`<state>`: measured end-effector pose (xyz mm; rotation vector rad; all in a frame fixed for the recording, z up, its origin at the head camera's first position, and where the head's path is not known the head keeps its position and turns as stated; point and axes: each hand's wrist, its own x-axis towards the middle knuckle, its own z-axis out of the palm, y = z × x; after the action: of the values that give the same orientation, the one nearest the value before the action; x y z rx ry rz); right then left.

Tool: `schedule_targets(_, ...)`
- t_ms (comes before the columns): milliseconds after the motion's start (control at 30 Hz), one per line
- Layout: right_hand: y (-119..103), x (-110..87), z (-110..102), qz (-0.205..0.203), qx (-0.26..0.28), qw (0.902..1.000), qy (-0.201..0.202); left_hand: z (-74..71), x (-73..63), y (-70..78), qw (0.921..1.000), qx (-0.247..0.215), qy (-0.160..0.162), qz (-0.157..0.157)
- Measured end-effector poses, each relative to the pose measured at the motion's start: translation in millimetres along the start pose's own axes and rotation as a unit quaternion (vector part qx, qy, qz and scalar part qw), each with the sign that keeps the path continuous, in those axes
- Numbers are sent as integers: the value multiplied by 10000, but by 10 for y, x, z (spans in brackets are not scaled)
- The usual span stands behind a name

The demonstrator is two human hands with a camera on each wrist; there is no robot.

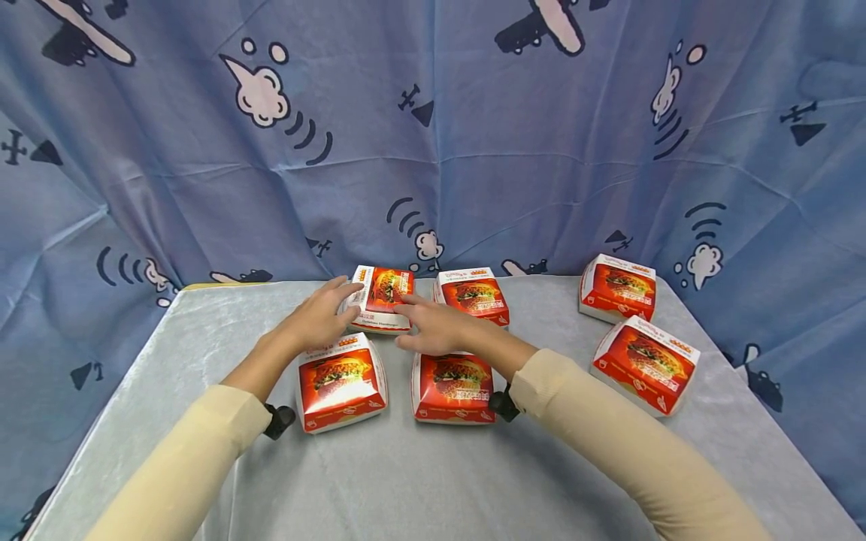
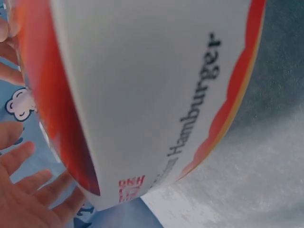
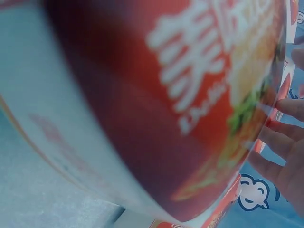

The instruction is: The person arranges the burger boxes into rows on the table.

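In the head view, a red and white hamburger box [image 1: 388, 294] lies at the back left of the table between both hands. My left hand [image 1: 316, 321] is at its left side with extended fingers. My right hand [image 1: 438, 324] reaches its right side, fingertips over the edge; firm contact cannot be made out. Below the left hand sits a front-left hamburger box [image 1: 341, 382], which fills the left wrist view. Another hamburger box [image 1: 455, 387] lies under the right wrist and looms large in the right wrist view. Behind the right hand stands a back-middle hamburger box [image 1: 473, 293].
Two more hamburger boxes stand at the right, one farther back [image 1: 619, 287] and one nearer, turned at an angle [image 1: 646, 364]. A pale cloth covers the table [image 1: 338, 488]. A blue patterned curtain [image 1: 473, 135] hangs behind the table's back edge.
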<state>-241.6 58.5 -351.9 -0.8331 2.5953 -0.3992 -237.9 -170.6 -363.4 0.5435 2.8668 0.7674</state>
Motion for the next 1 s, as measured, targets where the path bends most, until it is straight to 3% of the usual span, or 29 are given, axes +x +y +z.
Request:
schedule_targets(300, 50, 12, -2, -75, -218, 9997, 2, 23, 39, 11, 9997, -90, -229, -63)
schedule_targets(633, 99, 31, -35, 78, -388, 9992, 49, 33, 47, -2, 9995, -175, -248, 122)
schedule_targets(1000, 32, 26, -25, 42, -228, 9982, 548, 32, 39, -21, 9986, -423, -211, 218)
